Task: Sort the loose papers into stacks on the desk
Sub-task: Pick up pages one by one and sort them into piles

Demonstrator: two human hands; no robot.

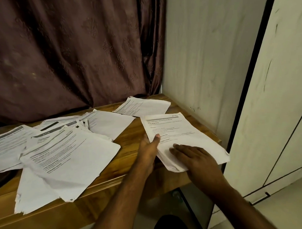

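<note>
While the left hand [149, 148] grips the near-left edge of the stack [185, 138], thumb on top and fingers apparently tucked beneath, the right hand [194, 157] lies flat on its near end, fingers straight, pressing and holding nothing.

Item: stack. At the right end of the desk [130, 140], close to the wall [196, 52]; its near corner overhangs the front edge.

Item: loose papers [62, 151]. Spread across the left half of the desk, overlapping at odd angles; the nearest sheets hang over the front edge. A small separate set [143, 106] lies at the back by the curtain [67, 57].

Risk: the overhanging stack could tip or fan off the edge if the pressing hand lifts before it is pushed inward. The hanging loose sheets may slide to the floor if brushed by a forearm.

Unclear: printed text is too blurred to read, so the sorting rule cannot be judged. The left fingers are hidden under the paper. The pile runs out of frame at left.
</note>
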